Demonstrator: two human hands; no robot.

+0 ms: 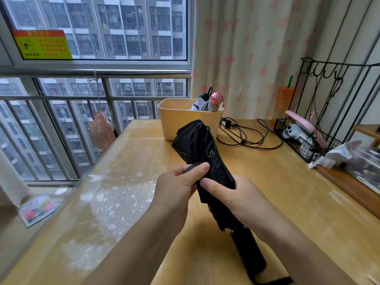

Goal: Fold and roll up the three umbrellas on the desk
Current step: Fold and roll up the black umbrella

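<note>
1. Nearest to the camera is the thick black handle (248, 254) of a black fabric folding umbrella (202, 149). The handle points toward the person, and the canopy end points up and away.
2. The left hand (176, 186) grips the canopy at its middle, with the thumb lying on top of a fold.
3. The right hand (232, 196) is curled round the same umbrella from the right, just beside the left hand, its thumb on the fabric.
4. The canopy is gathered in loose pleats and is wider at the far end.
5. The umbrella is held over the light wooden desk (287, 192); whether the handle touches it I cannot tell.
6. Behind it a pale yellow plastic bin (181, 120) stands on the desk. It holds a grey closed umbrella with a round pink knob (216, 100) and, probably, a second white-and-black umbrella (198, 103), mostly hidden by the wall of the bin.
7. A black cable (246, 138) lies in loops to the right of the bin, near a black wire rack (298, 138).
</note>
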